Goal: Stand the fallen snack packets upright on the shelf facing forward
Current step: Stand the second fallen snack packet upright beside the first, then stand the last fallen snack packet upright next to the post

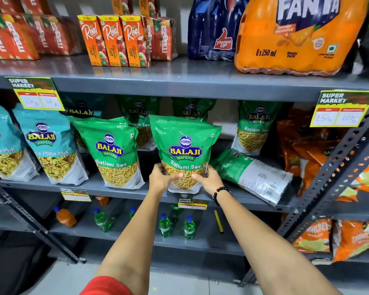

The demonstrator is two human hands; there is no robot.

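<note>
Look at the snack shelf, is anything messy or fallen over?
Yes. One green Ratlami Sev packet lies flat on its side on the middle shelf, back label showing, right of the packet held upright by both hands. The other green packets stand facing forward.

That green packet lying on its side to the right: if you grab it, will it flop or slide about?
Probably floppy: the fallen packet is a soft pouch, sagging over the shelf edge. Its glossy film looks slippery. Stood upright it may tip; both hands steady the held packet low down.
</note>
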